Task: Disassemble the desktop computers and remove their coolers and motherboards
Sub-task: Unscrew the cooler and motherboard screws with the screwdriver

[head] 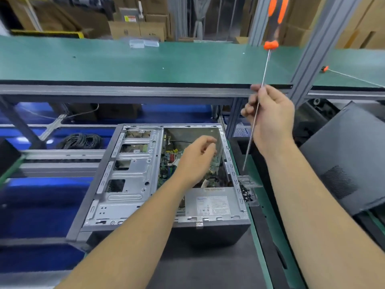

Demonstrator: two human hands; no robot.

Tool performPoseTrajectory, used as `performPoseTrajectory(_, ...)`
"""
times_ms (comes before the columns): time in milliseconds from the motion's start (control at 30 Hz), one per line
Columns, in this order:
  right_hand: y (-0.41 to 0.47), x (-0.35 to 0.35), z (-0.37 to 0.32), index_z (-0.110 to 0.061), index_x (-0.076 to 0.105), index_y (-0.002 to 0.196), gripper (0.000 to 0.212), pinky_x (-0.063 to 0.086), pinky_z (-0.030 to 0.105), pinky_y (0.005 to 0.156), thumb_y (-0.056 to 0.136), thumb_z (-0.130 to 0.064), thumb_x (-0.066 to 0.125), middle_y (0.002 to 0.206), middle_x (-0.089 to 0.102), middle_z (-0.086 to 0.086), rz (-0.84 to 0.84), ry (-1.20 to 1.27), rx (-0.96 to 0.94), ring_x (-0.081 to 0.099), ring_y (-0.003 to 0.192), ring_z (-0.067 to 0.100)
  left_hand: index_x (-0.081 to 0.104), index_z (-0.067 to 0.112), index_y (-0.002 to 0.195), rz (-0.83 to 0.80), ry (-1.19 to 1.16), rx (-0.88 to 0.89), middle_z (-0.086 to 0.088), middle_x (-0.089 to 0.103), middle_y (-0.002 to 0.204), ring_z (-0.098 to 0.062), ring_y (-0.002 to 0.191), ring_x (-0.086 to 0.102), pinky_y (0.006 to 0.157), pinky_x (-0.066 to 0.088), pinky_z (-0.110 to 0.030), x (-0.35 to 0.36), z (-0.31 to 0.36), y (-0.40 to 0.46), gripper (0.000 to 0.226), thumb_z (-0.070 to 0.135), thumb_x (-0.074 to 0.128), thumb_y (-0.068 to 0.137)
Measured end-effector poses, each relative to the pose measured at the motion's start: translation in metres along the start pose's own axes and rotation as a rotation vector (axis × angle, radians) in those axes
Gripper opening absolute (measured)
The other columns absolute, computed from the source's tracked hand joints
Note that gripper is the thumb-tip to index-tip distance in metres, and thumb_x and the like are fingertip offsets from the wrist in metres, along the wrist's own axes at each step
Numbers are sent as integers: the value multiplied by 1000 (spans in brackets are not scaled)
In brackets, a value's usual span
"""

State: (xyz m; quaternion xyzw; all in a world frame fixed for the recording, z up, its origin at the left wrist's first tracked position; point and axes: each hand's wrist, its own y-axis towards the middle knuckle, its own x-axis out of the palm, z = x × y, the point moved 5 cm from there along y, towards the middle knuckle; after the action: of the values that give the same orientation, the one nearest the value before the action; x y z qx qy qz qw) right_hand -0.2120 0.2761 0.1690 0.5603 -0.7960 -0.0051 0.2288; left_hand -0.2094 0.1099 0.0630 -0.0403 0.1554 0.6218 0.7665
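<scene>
An open desktop case [129, 176] lies on its side in front of me, its silver drive cage on the left and power supply [210, 202] at the near right. The green motherboard [168, 161] shows inside. My left hand [195, 161] hovers over the board with fingers loosely curled; I cannot tell whether it holds anything small. My right hand [270, 117] is raised to the right of the case and grips the thin shaft of a long screwdriver [257, 107], orange-and-black handle pointing up, tip pointing down beside the case's right edge.
A clear plastic tray of dark screws [246, 190] sits just right of the case. A grey side panel [345, 159] leans at the right. A green shelf [145, 61] spans overhead at the back, held by an aluminium post [308, 65]. Coiled black cable [81, 140] lies far left.
</scene>
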Motion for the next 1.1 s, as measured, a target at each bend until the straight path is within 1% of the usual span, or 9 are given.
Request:
performPoseTrajectory(200,-3,58,45,-11,58,94,25,52,29,67,106,-8,36,69,64,1,-212,-86,-8,59,66,16,52,28,139,-50,39,53,12,66,116,-4,109,61,98,49,-28,-10,-2,11,38,27,52,101)
performPoseTrajectory(300,-14,55,82,-10,59,95,27,53,33,77,106,-6,35,75,69,1,-250,-135,57,64,76,17,61,18,121,-84,209,61,1,71,106,-19,100,66,91,52,-43,-7,-9,19,23,19,57,99)
performPoseTrajectory(400,-19,49,95,-7,64,101,24,52,36,82,103,-10,40,84,73,6,-282,-113,90,67,82,20,67,8,98,-56,256,103,-2,73,90,-21,85,66,79,53,-39,-6,-14,24,9,8,58,96)
performPoseTrajectory(533,4,44,72,-14,36,149,56,56,37,83,97,-30,50,99,74,8,-262,-98,15,69,85,27,66,8,92,-154,239,26,-1,72,87,-15,82,65,78,53,-33,5,-31,22,13,7,55,98)
performPoseTrajectory(600,16,50,57,-24,21,156,71,56,34,75,95,-37,56,100,71,8,-320,-153,-99,70,84,27,65,9,90,-187,241,-8,0,71,88,-19,85,65,81,53,-36,11,-42,19,15,6,53,99)
performPoseTrajectory(733,20,56,66,-18,45,140,46,50,34,60,96,-27,55,78,61,-1,-281,-353,-266,58,61,22,68,15,95,-230,267,-31,10,69,82,-1,69,58,68,46,-27,25,-56,14,14,15,55,100)
performPoseTrajectory(833,6,28,96,-21,55,123,26,43,40,58,99,-29,52,72,52,-7,-124,-458,-264,48,62,25,69,24,111,-264,416,-89,6,71,97,-12,82,62,71,47,-27,28,-65,11,21,28,52,100)
performPoseTrajectory(967,-9,-3,115,-12,51,134,36,36,13,55,102,-28,47,73,54,-15,15,-563,-307,42,58,-1,53,15,66,-313,785,-140,-1,57,65,-26,60,55,57,39,-32,39,-69,6,39,40,43,95)
performPoseTrajectory(1100,-13,0,111,-16,46,139,40,37,17,52,102,-31,44,77,55,-5,-12,-591,-342,44,55,8,47,14,56,-261,917,-67,-2,51,55,-24,50,47,50,28,-29,49,-61,-4,46,42,35,91)
